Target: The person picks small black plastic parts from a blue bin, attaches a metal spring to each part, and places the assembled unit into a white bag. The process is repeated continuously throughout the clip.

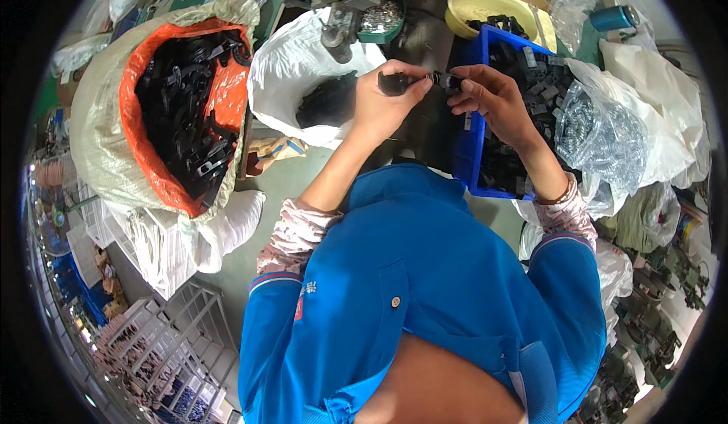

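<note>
Over the dark work surface, my two hands meet at the far middle. My left hand [379, 113] is closed round a black plastic part [393, 84], its thumb and forefinger pinching one end. Opposite it, my right hand [497, 98] pinches a small black piece [449, 81] with a shiny bit facing the left hand. The two pieces are in line and close together; whether they are joined I cannot tell. Beyond the left hand stands a white plastic bag [277, 64] with black parts inside. A blue crate [473, 151] of dark parts lies under the right forearm.
At the left bulges a large woven sack [98, 113] with an orange lining [136, 132], full of black parts. A yellow tub [455, 15] and a green container of small metal pieces [381, 18] stand at the back. Right of the crate sits a clear bag [603, 132].
</note>
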### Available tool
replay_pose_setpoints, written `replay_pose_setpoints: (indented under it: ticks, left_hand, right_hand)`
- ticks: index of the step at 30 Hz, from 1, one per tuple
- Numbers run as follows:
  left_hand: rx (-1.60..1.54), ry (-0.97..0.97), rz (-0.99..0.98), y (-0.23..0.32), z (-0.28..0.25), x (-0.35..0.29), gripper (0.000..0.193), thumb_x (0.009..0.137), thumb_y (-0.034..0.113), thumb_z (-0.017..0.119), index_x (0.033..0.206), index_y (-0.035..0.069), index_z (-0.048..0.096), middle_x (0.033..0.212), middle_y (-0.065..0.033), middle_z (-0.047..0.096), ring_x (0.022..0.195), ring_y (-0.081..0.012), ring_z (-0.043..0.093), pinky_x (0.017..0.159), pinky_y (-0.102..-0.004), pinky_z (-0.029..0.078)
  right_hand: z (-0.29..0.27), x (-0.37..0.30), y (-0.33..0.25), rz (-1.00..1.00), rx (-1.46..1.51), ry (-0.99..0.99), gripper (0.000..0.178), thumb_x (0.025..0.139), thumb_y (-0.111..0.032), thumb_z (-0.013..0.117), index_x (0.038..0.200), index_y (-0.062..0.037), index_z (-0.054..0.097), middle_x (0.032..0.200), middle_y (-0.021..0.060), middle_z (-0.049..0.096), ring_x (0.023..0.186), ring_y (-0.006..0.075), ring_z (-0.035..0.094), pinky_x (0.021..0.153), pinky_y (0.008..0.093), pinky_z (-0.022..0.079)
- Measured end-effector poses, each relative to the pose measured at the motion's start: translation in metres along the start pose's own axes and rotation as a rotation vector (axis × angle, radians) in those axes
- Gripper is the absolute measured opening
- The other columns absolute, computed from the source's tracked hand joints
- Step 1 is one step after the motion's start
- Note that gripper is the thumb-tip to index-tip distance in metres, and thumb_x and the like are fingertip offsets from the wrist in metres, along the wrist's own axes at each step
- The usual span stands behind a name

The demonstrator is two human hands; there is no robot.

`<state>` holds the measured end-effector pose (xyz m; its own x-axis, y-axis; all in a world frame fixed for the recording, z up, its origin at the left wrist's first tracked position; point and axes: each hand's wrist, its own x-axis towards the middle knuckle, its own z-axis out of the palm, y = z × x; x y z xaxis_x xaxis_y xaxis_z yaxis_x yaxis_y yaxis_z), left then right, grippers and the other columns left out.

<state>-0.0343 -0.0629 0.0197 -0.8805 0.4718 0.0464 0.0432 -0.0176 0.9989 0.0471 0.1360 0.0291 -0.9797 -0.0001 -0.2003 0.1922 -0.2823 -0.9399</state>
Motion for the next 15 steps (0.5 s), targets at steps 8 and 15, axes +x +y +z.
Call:
replay_pose_setpoints:
  ticks: [8, 15]
  left_hand:
    - [-0.12, 0.118, -0.129, 0.002, -0.037, -0.011, 0.012, 0.085, 0.005, 0.068, 0.09, -0.004, 0.065, 0.077, -0.0087, 0.068, 0.067, -0.0116, 0.065, 0.063, -0.0228, 0.052]
    - [-0.356, 0.124, -0.248, -0.006, -0.052, -0.017, 0.014, 0.086, 0.008, 0.068, 0.09, -0.005, 0.064, 0.081, -0.0126, 0.068, 0.067, -0.0159, 0.066, 0.064, -0.0277, 0.056]
  right_hand:
    - [0.027, 0.032, 0.005, -0.15, -0.318, -0.164, 0.033, 0.09, -0.013, 0.063, 0.121, -0.0016, 0.059, 0.092, 0.009, 0.067, 0.083, 0.0133, 0.064, 0.074, 0.0267, 0.053]
    - [0.037, 0.056, 0.017, -0.103, -0.213, -0.225, 0.035, 0.092, -0.019, 0.061, 0.12, 0.0026, 0.058, 0.091, 0.009, 0.066, 0.082, 0.0138, 0.063, 0.077, 0.0288, 0.052]
